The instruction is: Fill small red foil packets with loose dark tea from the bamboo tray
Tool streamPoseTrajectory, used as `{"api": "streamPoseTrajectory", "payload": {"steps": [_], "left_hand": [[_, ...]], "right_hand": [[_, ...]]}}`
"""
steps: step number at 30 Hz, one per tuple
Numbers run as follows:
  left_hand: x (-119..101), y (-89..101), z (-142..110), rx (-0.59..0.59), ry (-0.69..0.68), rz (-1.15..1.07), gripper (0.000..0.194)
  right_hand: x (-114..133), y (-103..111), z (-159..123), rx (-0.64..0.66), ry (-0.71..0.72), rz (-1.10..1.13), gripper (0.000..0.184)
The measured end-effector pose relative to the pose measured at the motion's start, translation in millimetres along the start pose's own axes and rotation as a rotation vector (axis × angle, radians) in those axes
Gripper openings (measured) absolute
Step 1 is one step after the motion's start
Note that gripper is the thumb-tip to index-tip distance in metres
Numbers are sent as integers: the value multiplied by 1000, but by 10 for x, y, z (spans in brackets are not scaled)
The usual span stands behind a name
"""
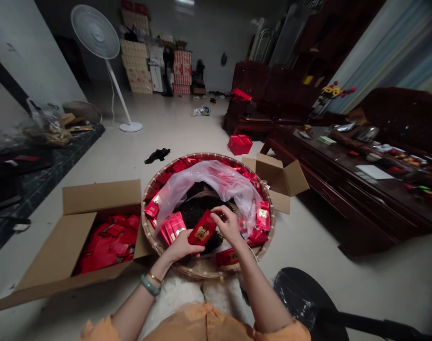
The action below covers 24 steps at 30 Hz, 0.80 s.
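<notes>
My left hand (180,246) is closed round the lower end of a red packet (202,228) with a gold label, held tilted over a round woven basket (201,273). At the packet's upper end, the fingers of my right hand (227,225) pinch its edge. Under the packet lie dark, dry loose leaves (190,211), which look like tea, inside an open, translucent plastic bag (219,174). Several red packets (173,226) stand by my left hand, and more line the basket's rim. Another red packet (227,257) lies below my right wrist.
An open cardboard box (41,246) full of red packets stands left of the basket. Behind the basket's right side is another open carton (295,177), beside a long dark wooden table (308,161). A black round base (294,293) stands near right; a white fan (130,126) stands further back.
</notes>
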<state>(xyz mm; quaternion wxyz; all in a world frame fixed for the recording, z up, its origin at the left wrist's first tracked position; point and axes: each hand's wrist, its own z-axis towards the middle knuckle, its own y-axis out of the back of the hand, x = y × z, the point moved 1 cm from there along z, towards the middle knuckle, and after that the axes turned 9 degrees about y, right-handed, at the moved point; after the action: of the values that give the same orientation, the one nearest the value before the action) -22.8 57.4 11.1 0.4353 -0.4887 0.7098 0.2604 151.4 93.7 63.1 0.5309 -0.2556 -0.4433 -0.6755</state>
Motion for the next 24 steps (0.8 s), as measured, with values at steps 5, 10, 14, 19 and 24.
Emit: {"api": "streamPoseTrajectory", "payload": {"steps": [5,10,14,19,24], "left_hand": [[67,14,53,-72,-7,19,40],[89,5,83,-112,-43,7,41],[70,32,73,-113,-62,34,37],[14,57,29,-77,-41,102,38],[-40,46,-1,-37,-29,73,47]], "right_hand": [[54,62,4,63,8,22,14],[61,63,-15,148,11,19,19],[126,99,-1,306,-7,3,42],[122,127,25,544,-136,51,51],[-3,87,35,574,-226,16,43]]}}
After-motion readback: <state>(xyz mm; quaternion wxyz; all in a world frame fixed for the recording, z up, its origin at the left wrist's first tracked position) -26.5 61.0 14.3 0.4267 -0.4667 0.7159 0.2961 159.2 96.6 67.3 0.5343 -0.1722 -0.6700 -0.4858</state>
